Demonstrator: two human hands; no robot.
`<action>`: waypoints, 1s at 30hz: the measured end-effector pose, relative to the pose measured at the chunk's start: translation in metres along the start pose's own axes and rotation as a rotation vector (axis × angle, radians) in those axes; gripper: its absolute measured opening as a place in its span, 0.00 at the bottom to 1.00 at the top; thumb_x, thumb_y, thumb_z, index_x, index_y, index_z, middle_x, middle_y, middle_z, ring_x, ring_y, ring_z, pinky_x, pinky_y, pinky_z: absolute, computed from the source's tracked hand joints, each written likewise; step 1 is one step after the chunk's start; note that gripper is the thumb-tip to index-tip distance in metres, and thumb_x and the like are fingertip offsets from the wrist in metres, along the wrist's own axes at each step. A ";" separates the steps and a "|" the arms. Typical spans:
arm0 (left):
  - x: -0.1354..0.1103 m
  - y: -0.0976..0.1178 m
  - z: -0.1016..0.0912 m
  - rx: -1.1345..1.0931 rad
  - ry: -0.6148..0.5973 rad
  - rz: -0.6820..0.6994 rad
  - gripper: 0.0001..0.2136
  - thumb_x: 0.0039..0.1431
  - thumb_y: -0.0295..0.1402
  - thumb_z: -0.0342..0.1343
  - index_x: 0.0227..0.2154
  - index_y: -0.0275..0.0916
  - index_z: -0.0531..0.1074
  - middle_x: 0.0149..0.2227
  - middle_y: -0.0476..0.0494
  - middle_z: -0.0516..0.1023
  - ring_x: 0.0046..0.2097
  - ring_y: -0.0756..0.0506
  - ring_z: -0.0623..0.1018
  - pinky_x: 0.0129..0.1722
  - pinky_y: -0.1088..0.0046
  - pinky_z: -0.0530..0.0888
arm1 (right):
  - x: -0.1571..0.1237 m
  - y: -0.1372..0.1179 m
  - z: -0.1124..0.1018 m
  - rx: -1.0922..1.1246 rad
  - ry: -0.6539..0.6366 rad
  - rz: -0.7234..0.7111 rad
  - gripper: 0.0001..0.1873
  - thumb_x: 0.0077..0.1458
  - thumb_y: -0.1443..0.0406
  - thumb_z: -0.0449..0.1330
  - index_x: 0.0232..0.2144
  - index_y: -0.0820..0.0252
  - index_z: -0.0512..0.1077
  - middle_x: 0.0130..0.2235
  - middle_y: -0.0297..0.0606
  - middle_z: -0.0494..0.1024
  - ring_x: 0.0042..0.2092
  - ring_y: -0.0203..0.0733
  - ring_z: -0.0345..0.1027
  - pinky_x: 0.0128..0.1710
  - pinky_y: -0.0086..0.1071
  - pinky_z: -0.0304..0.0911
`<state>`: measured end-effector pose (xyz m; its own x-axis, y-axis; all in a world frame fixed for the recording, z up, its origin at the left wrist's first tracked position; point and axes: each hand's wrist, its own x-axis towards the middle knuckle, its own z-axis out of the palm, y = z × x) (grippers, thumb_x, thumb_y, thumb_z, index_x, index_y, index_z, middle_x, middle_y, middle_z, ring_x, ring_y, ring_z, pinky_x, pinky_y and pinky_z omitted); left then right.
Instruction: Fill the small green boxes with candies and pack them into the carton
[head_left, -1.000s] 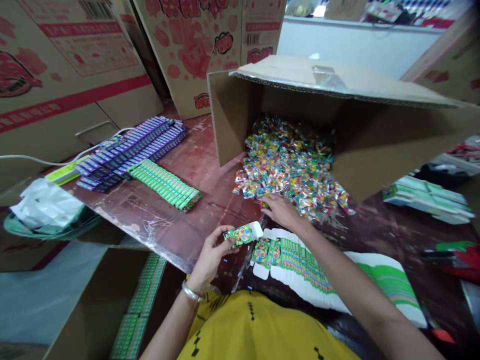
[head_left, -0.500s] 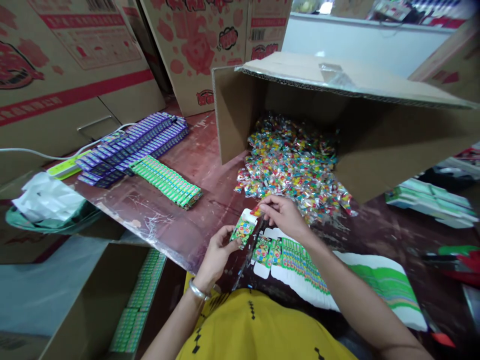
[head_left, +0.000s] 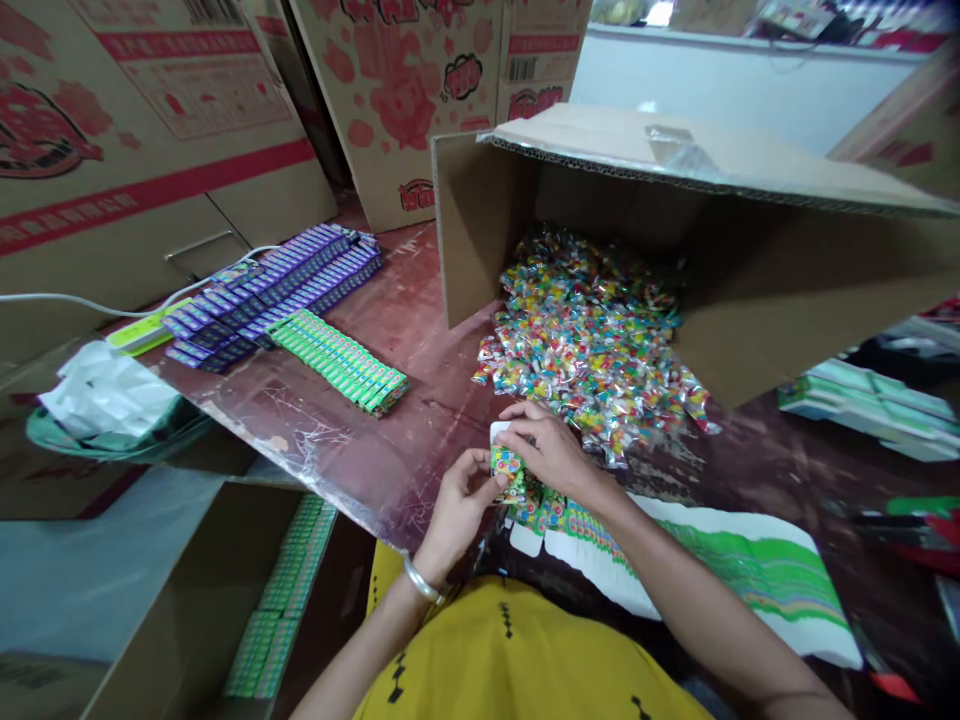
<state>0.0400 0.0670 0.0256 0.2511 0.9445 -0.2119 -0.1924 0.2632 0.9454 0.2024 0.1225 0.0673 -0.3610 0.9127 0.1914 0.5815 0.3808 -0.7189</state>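
Note:
My left hand (head_left: 459, 500) grips a small green printed box (head_left: 507, 464) from its lower left side. My right hand (head_left: 547, 447) closes over the box's top, fingers curled at its white flap (head_left: 498, 431). Both hands meet above a fanned row of flat green box blanks (head_left: 720, 566) lying along the near table edge. Just beyond my hands, a heap of colourful wrapped candies (head_left: 589, 338) spills out of a large cardboard box (head_left: 705, 210) lying on its side.
Rows of filled purple boxes (head_left: 277, 285) and green boxes (head_left: 341, 362) lie on the table's left. A carton (head_left: 187, 610) below the table holds more green boxes. A white bag (head_left: 105, 392) sits at far left, stacked cartons (head_left: 150, 110) behind, green flat packs (head_left: 870, 405) at right.
My right hand left the candy heap, carried a candy to the green box, and now covers the box's top. My left hand turned the box upright and shifted right.

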 end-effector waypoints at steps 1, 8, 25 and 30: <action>0.000 0.001 0.000 0.015 0.018 0.024 0.09 0.57 0.35 0.59 0.38 0.37 0.68 0.39 0.45 0.75 0.41 0.47 0.74 0.41 0.72 0.72 | -0.001 0.000 -0.003 0.045 -0.045 -0.004 0.13 0.63 0.61 0.54 0.33 0.57 0.77 0.45 0.39 0.74 0.48 0.42 0.67 0.50 0.37 0.60; -0.001 0.015 -0.002 0.048 0.147 0.167 0.26 0.56 0.34 0.59 0.56 0.43 0.59 0.43 0.44 0.75 0.43 0.46 0.75 0.43 0.71 0.71 | -0.013 0.003 -0.002 0.335 0.038 0.149 0.12 0.60 0.60 0.56 0.44 0.55 0.74 0.40 0.36 0.77 0.38 0.39 0.71 0.35 0.30 0.66; -0.001 0.009 -0.002 -0.029 0.099 0.135 0.20 0.54 0.31 0.61 0.47 0.44 0.59 0.41 0.47 0.71 0.40 0.49 0.74 0.41 0.74 0.71 | -0.015 -0.002 0.024 0.665 0.203 0.183 0.10 0.53 0.61 0.63 0.31 0.57 0.66 0.33 0.33 0.73 0.36 0.37 0.68 0.39 0.31 0.64; -0.004 0.012 -0.005 0.054 0.103 0.158 0.19 0.56 0.31 0.59 0.48 0.43 0.60 0.42 0.46 0.72 0.42 0.48 0.74 0.42 0.72 0.71 | -0.008 0.000 0.016 0.727 0.032 0.274 0.12 0.49 0.59 0.66 0.29 0.59 0.69 0.31 0.32 0.72 0.33 0.36 0.66 0.34 0.29 0.62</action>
<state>0.0315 0.0674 0.0368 0.1232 0.9890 -0.0814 -0.1695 0.1017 0.9803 0.1936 0.1128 0.0544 -0.2461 0.9682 -0.0451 0.0184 -0.0419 -0.9990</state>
